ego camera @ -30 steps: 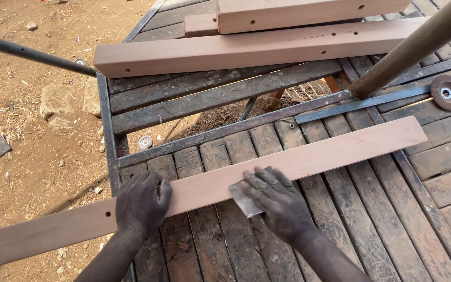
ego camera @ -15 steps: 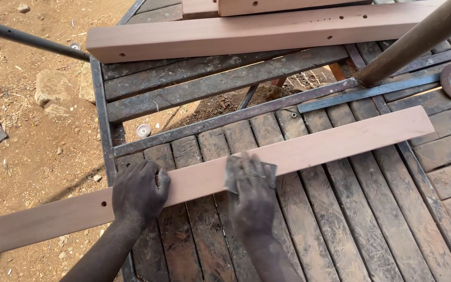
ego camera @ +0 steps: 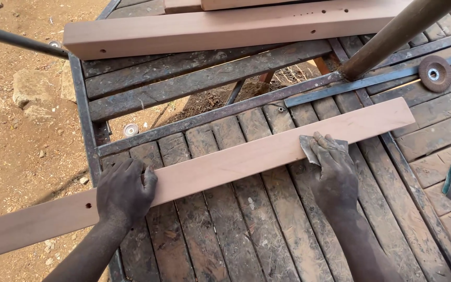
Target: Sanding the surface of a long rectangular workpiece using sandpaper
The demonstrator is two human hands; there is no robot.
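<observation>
I have my left hand (ego camera: 126, 190) spread flat, palm down, on the long plank (ego camera: 246, 156), pinning it to the slatted tabletop (ego camera: 267, 230). My right hand (ego camera: 332, 169) presses a grey sheet of sandpaper (ego camera: 307, 146) against the plank's near edge, fingers extended over it. The plank runs diagonally from beyond my left hand to past my right. Judgement: strokes should follow the grain with even pressure, the left hand holding firm so the overhanging end does not lift. A grinding disc (ego camera: 435, 73) lies well beyond my right hand.
</observation>
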